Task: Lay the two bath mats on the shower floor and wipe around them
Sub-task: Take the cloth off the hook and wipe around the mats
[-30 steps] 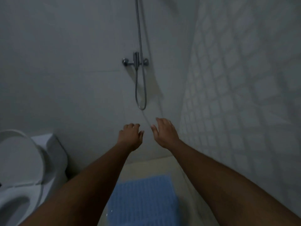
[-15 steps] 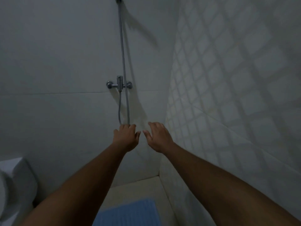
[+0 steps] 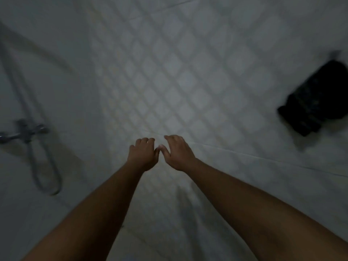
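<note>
Two loose, empty grips: left hand (image 3: 143, 155) beside right hand (image 3: 178, 154), before the patterned wall (image 3: 178, 81). Loses the blue mat below frame; swings right toward a dark bundle (image 3: 314, 98), possibly the second mat.

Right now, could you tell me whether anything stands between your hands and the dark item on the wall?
Nothing visible does: only bare wall lies between the right hand and the dark item. The left hand holds nothing.

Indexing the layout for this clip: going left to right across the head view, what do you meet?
Shower tap → left hand → right hand → dark blurred item at the far right.
</note>
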